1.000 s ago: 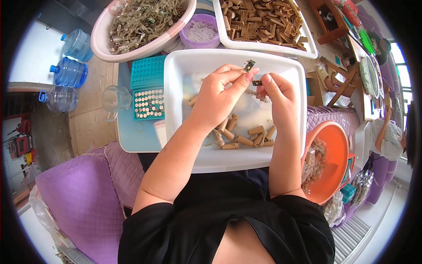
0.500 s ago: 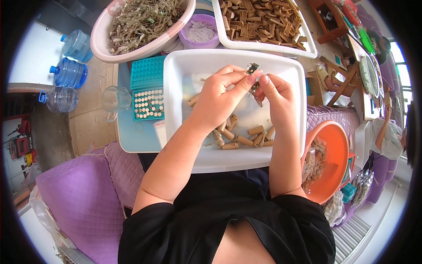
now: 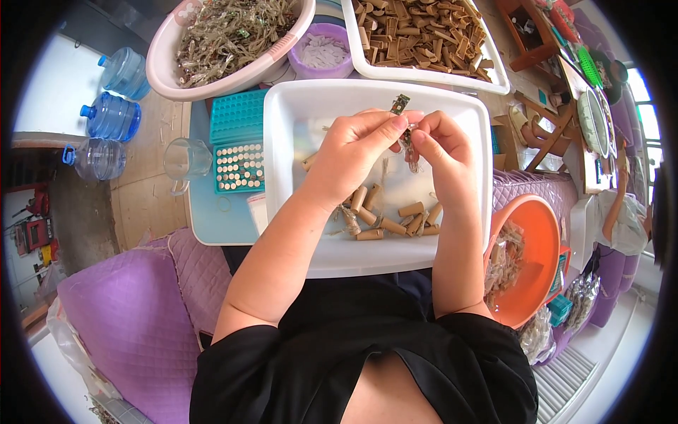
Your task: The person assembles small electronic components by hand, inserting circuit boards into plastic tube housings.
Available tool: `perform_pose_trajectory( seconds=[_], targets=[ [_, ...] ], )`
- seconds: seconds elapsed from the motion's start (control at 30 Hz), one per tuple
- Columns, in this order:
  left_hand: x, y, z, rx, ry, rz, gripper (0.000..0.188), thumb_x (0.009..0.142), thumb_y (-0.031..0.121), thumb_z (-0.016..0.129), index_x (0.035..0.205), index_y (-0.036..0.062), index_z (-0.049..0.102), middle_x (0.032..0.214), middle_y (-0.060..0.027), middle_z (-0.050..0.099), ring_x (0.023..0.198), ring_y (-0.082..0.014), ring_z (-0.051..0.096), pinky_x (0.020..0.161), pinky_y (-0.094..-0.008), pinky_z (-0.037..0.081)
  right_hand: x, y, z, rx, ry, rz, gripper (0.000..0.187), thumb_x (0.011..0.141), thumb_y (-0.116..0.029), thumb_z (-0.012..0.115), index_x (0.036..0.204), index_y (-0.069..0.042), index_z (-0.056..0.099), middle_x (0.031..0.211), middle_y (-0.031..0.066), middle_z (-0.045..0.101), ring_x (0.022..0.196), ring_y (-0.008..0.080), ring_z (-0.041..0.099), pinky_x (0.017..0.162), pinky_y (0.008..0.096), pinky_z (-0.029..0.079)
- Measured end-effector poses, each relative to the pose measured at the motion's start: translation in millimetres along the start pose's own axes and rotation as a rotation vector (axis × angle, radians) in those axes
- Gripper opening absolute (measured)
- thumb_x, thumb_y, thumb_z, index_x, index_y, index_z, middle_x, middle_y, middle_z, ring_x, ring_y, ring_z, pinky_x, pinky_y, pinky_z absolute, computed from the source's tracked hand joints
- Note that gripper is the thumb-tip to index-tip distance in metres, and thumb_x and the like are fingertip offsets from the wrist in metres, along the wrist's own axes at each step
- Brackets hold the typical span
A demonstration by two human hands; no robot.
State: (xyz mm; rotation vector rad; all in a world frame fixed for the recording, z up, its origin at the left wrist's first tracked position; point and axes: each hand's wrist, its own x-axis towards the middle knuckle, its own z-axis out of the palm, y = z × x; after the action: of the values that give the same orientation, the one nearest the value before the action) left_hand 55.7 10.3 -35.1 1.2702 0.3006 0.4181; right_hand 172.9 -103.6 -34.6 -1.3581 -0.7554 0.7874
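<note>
Between the thumb and fingers of my left hand (image 3: 361, 145) is a small narrow green circuit board (image 3: 400, 104), its upper end sticking up past the fingertips. A thin bundle of wires (image 3: 412, 159) hangs down from it. My right hand (image 3: 446, 147) is closed in a pinch at the wires, just beside the left fingertips. Both hands are over a white plastic tub (image 3: 378, 268). Inside the tub, several brown cardboard tubes (image 3: 369, 218) lie in a loose heap, some with strands of wire. Fingers partly hide the board's lower end.
Beyond the tub stand a pink basin (image 3: 159, 71) of wired pieces, a purple bowl (image 3: 321, 71) and a white tray (image 3: 431, 79) of brown tubes. Left are teal trays (image 3: 239, 116) and a transparent pitcher (image 3: 187, 159). An orange basin (image 3: 540, 247) sits right.
The board has tilted more upright and shifted slightly left in my left fingers. My right fingers have curled in closer, and the wires now hang more freely below.
</note>
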Motion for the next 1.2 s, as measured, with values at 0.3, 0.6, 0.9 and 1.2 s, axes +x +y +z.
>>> perform_pose_trajectory(
  seconds=[0.3,0.6,0.9,1.2],
  targets=[
    [-0.2,1.5,-0.9,-0.114,-0.033,-0.044,0.032,0.093,0.025,0.047,0.111,0.0018,0.061,0.103,-0.0045,0.063,0.082,-0.0093,0.051,0.082,-0.0255,0.044,0.1,-2.3,7.7,-0.01,0.066,-0.03,0.012,0.083,-0.009,0.062,0.087,0.001,0.057,0.078,-0.0009,0.058,0.07,0.0047,0.052,0.062,0.0195,0.042],
    [0.8,-3.2,0.9,-0.158,-0.038,-0.072,0.035,0.095,0.024,0.042,0.112,-0.0022,0.057,0.115,-0.0101,0.057,0.095,-0.0139,0.056,0.09,-0.0308,0.044,-0.4,8.7,11.0,-0.297,0.242,-0.22,0.009,0.075,-0.001,0.065,0.078,-0.001,0.056,0.072,0.0003,0.056,0.064,0.0076,0.051,0.06,0.0213,0.043],
    [2.3,-13.6,4.4,-0.101,-0.029,-0.044,0.03,0.094,0.014,0.042,0.116,-0.0053,0.053,0.115,-0.0124,0.056,0.101,-0.0159,0.056,0.094,-0.0304,0.043,-1.6,1.2,21.5,-0.79,0.385,-0.471,0.015,0.068,0.001,0.069,0.072,-0.003,0.055,0.069,0.0034,0.054,0.062,0.014,0.052,0.058,0.0259,0.044],
    [1.2,-4.2,3.6,-0.112,-0.001,0.016,0.026,0.093,0.008,0.043,0.114,-0.0022,0.055,0.101,-0.0095,0.061,0.092,-0.0154,0.059,0.086,-0.029,0.049,2.2,4.4,5.3,-0.407,0.185,-0.35,0.008,0.076,-0.004,0.065,0.081,0.0,0.06,0.082,0.0063,0.058,0.079,0.0146,0.056,0.072,0.0261,0.044]
  ],
)
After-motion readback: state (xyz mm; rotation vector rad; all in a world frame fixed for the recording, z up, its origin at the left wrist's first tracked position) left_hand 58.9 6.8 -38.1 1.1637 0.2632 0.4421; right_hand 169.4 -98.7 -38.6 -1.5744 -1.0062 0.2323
